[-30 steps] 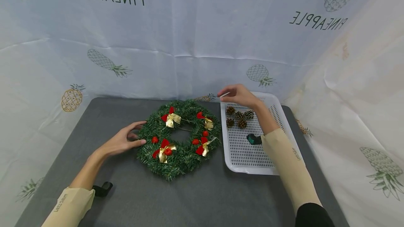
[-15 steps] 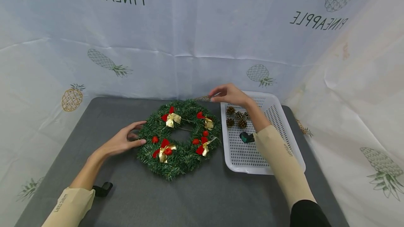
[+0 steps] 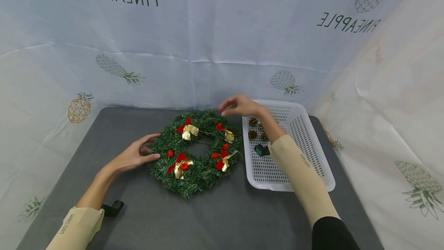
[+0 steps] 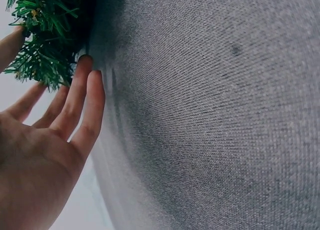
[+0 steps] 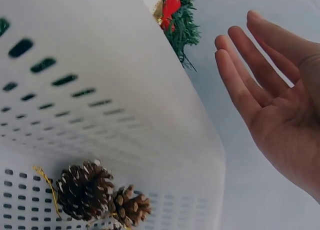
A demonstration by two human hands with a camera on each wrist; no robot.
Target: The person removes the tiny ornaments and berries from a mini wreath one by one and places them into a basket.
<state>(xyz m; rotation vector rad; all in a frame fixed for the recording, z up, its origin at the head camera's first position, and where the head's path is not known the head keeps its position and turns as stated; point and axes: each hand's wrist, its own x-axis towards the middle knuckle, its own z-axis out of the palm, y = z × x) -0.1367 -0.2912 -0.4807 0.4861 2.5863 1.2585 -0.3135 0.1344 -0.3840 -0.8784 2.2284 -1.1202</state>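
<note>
A green wreath (image 3: pixel 163 173) with red and gold bows and red balls lies on the grey table. At its left edge, my left hand (image 3: pixel 133 155) rests with thumb and fingers spread against the greenery. The left wrist view shows the fingers of that left hand (image 4: pixel 47 155) fairly straight, their tips at the wreath's needles (image 4: pixel 45 54). My right hand (image 3: pixel 239 105) hovers by the wreath's upper right edge. Nothing shows between the loosely bent fingers of this right hand (image 5: pixel 280 104) in the right wrist view, where it is apart from the greenery (image 5: pixel 182 32).
A white perforated basket (image 3: pixel 317 157) stands right of the wreath, under my right forearm. Several pine cones (image 3: pixel 253 134) lie in it, partly hidden by the arm; one cone (image 5: pixel 85 190) has a gold loop. A patterned cloth (image 3: pixel 222 30) hangs behind the grey table (image 3: pixel 222 223).
My right hand has moved left from over the basket's far left corner to the wreath's upper right edge. The left hand and the wreath have stayed in place.
</note>
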